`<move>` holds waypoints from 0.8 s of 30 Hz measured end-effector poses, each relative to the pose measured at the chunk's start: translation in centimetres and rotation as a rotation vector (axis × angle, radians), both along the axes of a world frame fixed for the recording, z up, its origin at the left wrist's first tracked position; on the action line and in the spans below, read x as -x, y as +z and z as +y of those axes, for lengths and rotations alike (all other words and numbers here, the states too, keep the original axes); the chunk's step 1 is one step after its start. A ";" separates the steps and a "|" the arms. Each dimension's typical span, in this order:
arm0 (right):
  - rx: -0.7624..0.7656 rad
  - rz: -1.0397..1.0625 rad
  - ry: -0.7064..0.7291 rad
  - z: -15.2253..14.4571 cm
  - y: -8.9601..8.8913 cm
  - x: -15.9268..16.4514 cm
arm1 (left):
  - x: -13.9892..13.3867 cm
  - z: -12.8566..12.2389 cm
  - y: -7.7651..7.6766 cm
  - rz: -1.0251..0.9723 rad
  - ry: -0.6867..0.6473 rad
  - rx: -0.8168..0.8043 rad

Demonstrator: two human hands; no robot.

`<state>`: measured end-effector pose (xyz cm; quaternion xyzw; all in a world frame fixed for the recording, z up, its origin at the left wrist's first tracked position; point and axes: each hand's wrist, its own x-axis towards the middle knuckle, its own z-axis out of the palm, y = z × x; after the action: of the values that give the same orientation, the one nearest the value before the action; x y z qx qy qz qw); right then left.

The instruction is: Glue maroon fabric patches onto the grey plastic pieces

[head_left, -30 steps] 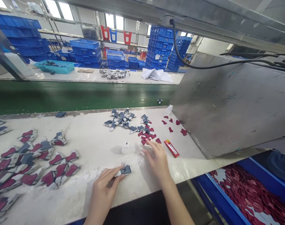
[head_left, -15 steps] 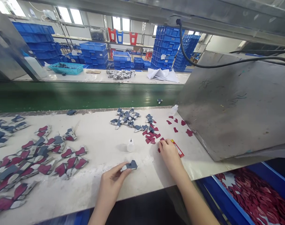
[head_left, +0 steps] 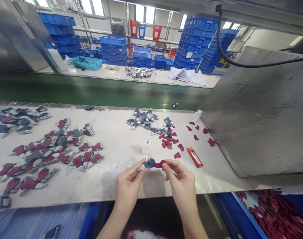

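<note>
Between the fingers of my left hand (head_left: 131,177) is a small dark blue-grey and white plastic part (head_left: 149,163). My right hand (head_left: 178,176) pinches a flat dark red piece (head_left: 158,164) right beside that part; whether the two touch I cannot tell. Just beyond my hands stands a small white bottle (head_left: 146,148) with a thin dark tip. Loose red pieces (head_left: 169,145) lie past my right hand, next to a pile of blue-grey and white parts (head_left: 143,119). A red and yellow packet (head_left: 195,157) rests to the right.
Many parts with red faces (head_left: 64,158) cover the table's left side. A green conveyor belt (head_left: 111,94) runs behind the table. On the right stands a slanted metal panel (head_left: 253,116), with a blue bin (head_left: 251,215) of red pieces below it. A black cable (head_left: 231,61) hangs overhead.
My right hand has picked up a red piece near the packet and brought it left to the part in my left hand. The view has shifted, and both hands are now close together.
</note>
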<state>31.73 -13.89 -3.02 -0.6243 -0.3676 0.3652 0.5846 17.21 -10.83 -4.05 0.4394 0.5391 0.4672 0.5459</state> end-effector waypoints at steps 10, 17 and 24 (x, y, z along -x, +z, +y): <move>0.044 0.078 0.026 0.0 0.7 0.8 | -0.1 -0.7 0.1 0.023 -0.064 0.016; 0.108 -0.007 0.056 -0.2 0.3 1.0 | 0.0 -0.8 0.6 -0.038 -0.049 0.095; -0.125 -0.299 0.057 -0.5 0.0 1.4 | -0.5 -0.4 1.2 -0.199 -0.018 0.097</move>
<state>30.36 -14.36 -2.99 -0.6233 -0.4903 0.2610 0.5504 17.68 -11.23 -2.88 0.3688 0.5004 0.4766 0.6216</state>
